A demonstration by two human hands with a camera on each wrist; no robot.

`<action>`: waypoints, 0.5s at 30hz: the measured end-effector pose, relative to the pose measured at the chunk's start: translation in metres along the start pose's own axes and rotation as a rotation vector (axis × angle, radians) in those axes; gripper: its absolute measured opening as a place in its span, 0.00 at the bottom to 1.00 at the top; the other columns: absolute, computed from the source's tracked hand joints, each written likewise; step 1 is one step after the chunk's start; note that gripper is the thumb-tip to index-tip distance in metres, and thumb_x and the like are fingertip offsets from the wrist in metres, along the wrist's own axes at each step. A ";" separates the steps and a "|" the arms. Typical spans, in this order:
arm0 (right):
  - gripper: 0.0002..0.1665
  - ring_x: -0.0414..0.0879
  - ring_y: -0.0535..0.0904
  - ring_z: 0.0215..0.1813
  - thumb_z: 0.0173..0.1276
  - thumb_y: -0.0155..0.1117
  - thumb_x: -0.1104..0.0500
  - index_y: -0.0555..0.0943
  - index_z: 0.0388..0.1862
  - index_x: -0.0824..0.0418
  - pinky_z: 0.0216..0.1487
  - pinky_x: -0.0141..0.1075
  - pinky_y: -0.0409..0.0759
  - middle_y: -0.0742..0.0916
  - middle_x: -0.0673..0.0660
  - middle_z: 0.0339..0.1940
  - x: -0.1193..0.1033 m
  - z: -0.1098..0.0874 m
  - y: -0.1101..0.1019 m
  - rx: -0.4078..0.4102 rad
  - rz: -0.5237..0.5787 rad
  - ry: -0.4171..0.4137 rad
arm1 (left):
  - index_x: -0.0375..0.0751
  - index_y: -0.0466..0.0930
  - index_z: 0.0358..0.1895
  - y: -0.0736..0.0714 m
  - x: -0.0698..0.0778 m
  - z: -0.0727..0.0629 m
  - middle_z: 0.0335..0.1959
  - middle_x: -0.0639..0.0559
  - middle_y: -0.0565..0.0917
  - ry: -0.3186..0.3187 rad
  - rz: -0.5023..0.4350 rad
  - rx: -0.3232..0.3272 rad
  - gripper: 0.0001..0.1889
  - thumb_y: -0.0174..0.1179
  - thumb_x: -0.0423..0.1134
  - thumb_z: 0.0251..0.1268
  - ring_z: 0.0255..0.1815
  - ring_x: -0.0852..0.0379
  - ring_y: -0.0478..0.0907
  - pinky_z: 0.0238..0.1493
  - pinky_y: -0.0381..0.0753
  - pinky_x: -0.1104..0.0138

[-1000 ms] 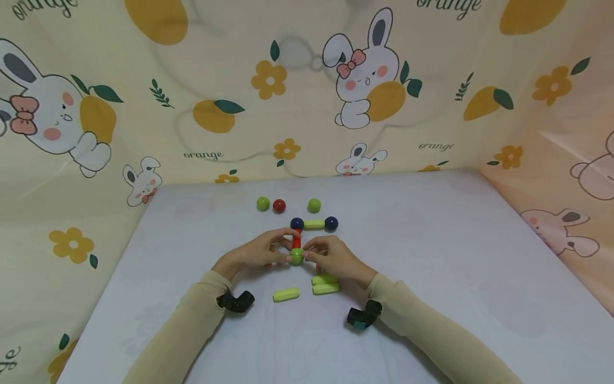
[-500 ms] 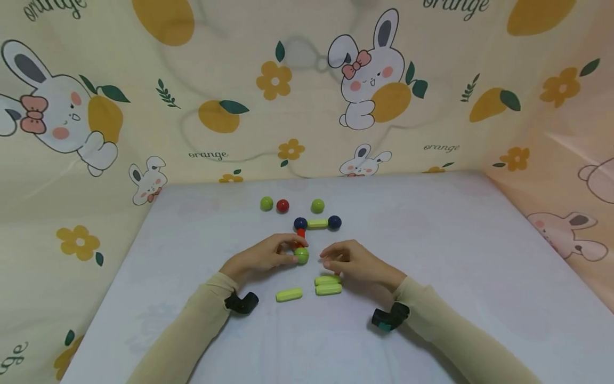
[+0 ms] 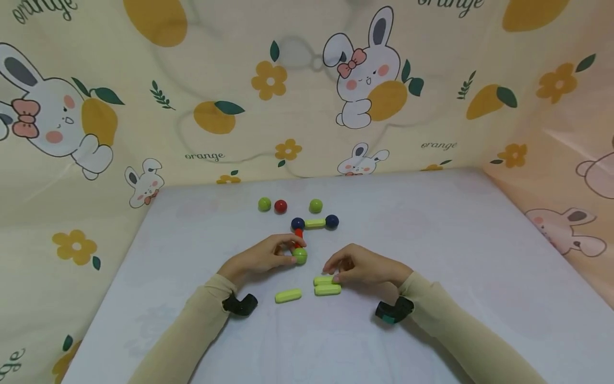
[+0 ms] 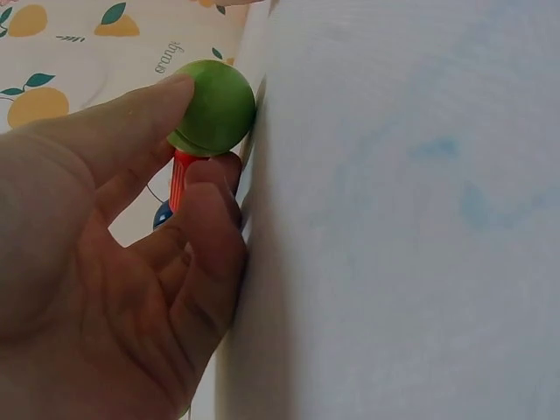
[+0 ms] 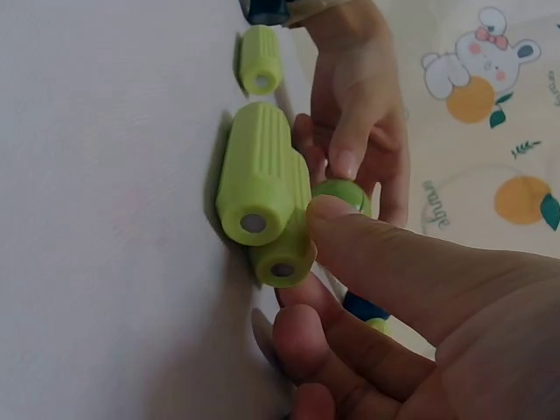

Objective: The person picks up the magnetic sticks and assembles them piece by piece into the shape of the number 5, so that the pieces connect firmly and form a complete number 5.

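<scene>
My left hand (image 3: 264,258) holds a green ball (image 3: 300,256) near the table, thumb against its side and fingers around the red magnetic rod (image 4: 178,179) joined to it. That rod runs back to a dark blue ball (image 3: 298,223). From there a yellow-green rod (image 3: 315,223) leads to a second dark blue ball (image 3: 332,222). My right hand (image 3: 369,265) is at a pair of yellow-green magnetic rods lying side by side. Its thumb is over the end of the farther rod (image 5: 284,267), with the fingers apart beyond it. The nearer rod (image 3: 328,289) lies alongside.
Another yellow-green rod (image 3: 288,296) lies alone nearer the front. Toward the back of the white table (image 3: 431,224) sit a green ball (image 3: 264,204), a red ball (image 3: 280,206) and another green ball (image 3: 315,205). A printed cloth (image 3: 307,96) rises behind.
My right hand has let go of the green ball and moved right and toward me, down to the paired rods. My left hand stays on the green ball.
</scene>
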State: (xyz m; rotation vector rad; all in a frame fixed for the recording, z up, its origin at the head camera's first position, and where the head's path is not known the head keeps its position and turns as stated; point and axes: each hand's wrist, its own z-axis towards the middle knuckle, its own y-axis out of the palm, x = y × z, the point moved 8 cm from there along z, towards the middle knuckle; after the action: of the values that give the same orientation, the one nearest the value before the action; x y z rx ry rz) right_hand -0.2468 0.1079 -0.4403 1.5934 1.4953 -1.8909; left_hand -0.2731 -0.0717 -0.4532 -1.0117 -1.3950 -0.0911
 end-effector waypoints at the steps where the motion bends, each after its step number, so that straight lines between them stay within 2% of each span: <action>1: 0.14 0.38 0.76 0.35 0.68 0.69 0.63 0.86 0.52 0.64 0.38 0.27 0.76 0.89 0.57 0.44 0.000 0.000 0.000 0.000 -0.007 -0.005 | 0.46 0.77 0.63 0.000 0.000 0.000 0.54 0.47 0.79 0.001 0.000 -0.001 0.19 0.62 0.37 0.71 0.41 0.54 0.70 0.42 0.69 0.66; 7: 0.12 0.37 0.76 0.34 0.68 0.69 0.63 0.87 0.49 0.59 0.37 0.26 0.75 0.89 0.52 0.39 0.001 0.002 0.000 -0.003 -0.041 0.001 | 0.47 0.76 0.64 -0.002 -0.003 0.001 0.56 0.46 0.79 -0.011 -0.005 -0.002 0.20 0.62 0.39 0.71 0.41 0.53 0.70 0.40 0.70 0.67; 10: 0.11 0.37 0.75 0.33 0.69 0.68 0.63 0.87 0.49 0.60 0.37 0.27 0.75 0.88 0.53 0.38 -0.001 0.002 0.001 -0.007 -0.046 -0.002 | 0.46 0.76 0.65 -0.001 -0.004 0.001 0.56 0.45 0.79 -0.007 -0.028 -0.009 0.20 0.62 0.38 0.71 0.34 0.54 0.70 0.33 0.69 0.69; 15: 0.11 0.37 0.75 0.33 0.68 0.66 0.65 0.88 0.48 0.60 0.36 0.27 0.74 0.88 0.52 0.37 0.000 0.000 0.002 0.001 -0.055 0.002 | 0.45 0.75 0.65 0.001 -0.003 0.000 0.56 0.43 0.79 0.000 -0.051 -0.022 0.20 0.62 0.36 0.72 0.29 0.56 0.69 0.29 0.69 0.71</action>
State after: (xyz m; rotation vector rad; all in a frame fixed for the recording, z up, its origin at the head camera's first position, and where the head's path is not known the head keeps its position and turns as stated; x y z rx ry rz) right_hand -0.2450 0.1068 -0.4413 1.5708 1.5542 -1.9195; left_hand -0.2734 -0.0722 -0.4560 -0.9943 -1.4227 -0.1446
